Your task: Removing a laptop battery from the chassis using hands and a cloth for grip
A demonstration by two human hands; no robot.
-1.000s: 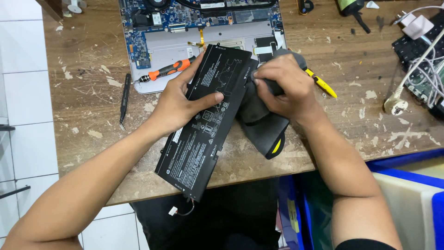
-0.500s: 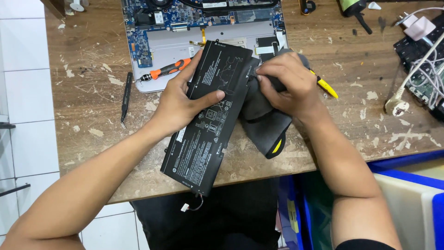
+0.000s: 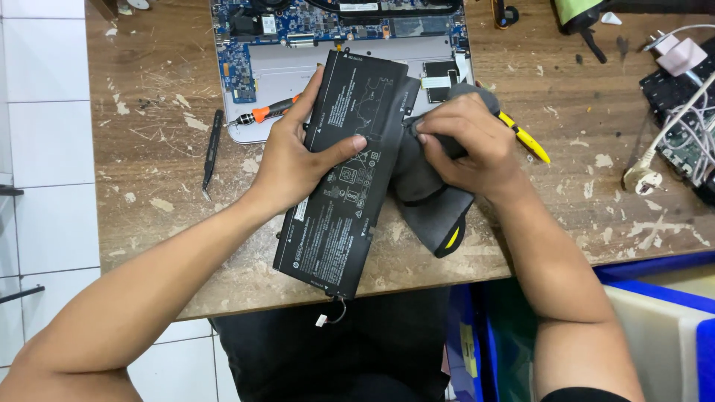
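The flat black battery lies slantwise on the worn bench, white label markings up. My left hand clamps its middle, thumb on top. My right hand presses a grey cloth against its right edge, fingers closed. The opened laptop sits just beyond.

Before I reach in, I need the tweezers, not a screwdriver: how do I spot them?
Start at the opened laptop on the wooden table. Left of its corner lie the black tweezers, alone on bare wood. Unlike the orange-handled screwdriver nearby, they are all black, thin and pointed.
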